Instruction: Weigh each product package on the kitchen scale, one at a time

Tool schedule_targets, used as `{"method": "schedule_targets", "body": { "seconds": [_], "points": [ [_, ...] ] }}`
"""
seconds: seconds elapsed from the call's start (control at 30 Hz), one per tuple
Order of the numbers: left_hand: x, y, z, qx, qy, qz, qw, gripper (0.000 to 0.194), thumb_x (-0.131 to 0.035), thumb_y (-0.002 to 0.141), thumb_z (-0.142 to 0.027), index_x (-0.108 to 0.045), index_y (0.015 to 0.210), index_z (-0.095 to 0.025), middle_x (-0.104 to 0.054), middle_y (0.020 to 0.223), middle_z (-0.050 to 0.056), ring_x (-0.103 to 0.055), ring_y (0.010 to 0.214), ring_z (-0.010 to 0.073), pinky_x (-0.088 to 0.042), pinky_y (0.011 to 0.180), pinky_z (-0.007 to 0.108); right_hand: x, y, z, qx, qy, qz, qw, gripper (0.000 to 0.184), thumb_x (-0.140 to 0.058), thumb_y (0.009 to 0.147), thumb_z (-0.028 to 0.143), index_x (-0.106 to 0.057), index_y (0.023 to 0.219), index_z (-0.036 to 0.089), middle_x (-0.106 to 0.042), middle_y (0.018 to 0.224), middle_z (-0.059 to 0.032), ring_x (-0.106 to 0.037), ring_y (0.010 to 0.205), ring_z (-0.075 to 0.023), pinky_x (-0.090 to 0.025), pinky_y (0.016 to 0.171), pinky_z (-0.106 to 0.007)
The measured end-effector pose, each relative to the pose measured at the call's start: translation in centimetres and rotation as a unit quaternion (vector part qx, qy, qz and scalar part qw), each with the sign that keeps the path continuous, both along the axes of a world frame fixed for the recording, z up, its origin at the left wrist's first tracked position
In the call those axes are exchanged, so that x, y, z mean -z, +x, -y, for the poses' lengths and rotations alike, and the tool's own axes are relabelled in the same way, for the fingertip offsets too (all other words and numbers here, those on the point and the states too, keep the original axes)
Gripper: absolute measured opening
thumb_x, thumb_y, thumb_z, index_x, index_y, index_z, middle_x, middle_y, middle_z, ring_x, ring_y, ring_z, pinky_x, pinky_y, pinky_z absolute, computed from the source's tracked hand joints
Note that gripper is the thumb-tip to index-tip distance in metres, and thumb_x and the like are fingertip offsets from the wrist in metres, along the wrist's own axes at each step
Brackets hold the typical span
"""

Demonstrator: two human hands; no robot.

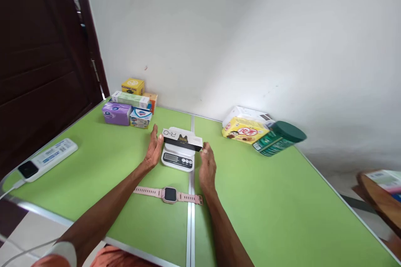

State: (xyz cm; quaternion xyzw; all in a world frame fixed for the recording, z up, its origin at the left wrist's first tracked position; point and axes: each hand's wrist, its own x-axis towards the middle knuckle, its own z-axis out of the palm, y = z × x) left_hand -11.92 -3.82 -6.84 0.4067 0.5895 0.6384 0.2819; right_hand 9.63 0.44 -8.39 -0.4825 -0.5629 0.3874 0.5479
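Observation:
A slim black-and-white box (183, 138) with a dark cat-like print lies across the platform of a small white kitchen scale (178, 161). My left hand (153, 149) is at the box's left end, fingers stretched upward and thumb beside the edge. At the other end my right hand (207, 167) stands with its palm turned inward and fingers extended. Both hands are very close to the box; whether they touch it I cannot tell. The scale's display and buttons face me. Nearer to me, a pink-strapped smartwatch (170, 195) lies flat between my forearms.
Several packages stand back left, including a purple tissue pack (117, 114) and a yellow box (133, 86). Back right are a yellow biscuit box (243, 130) and a green canister (278, 138) on its side. A white device (48, 159) with a cable lies left. A metal seam crosses the green table (266, 208).

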Motion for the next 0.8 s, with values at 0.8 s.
{"method": "schedule_targets", "body": {
  "seconds": [0.8],
  "points": [
    [-6.8, 16.8, -4.9, 0.230, -0.121, -0.122, 0.958, 0.098, -0.036, 0.106, -0.080, -0.026, 0.180, -0.016, -0.019, 0.192, 0.018, -0.013, 0.180, 0.0339, -0.018, 0.146, 0.051, -4.9, 14.8, -2.4, 0.158, 0.005, 0.069, 0.985, 0.101, -0.044, 0.095, 0.093, -0.068, 0.155, 0.015, -0.062, 0.167, -0.0226, -0.054, 0.157, -0.0395, -0.037, 0.134, -0.058]
  ]
}}
